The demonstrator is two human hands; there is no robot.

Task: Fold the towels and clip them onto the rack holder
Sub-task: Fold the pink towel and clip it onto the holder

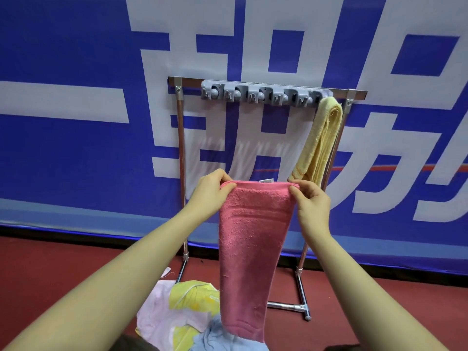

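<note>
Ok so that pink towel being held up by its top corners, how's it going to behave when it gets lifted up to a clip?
The pink towel is probably floppy: it hangs straight down from where the left hand and right hand pinch its top edge. It likely feels light, since fingertip pinches carry it. Its terry surface looks rough, so it probably won't slip easily.

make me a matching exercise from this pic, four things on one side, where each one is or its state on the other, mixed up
Things:
1. pink towel
2. yellow towel
3. grey clip holder
4. pile of towels

Places or states:
A. lying on the red floor
B. mounted along the rack's top bar
C. held up by its top corners in both hands
D. hanging at the holder's right end

Pairs: 1-C, 2-D, 3-B, 4-A
</note>
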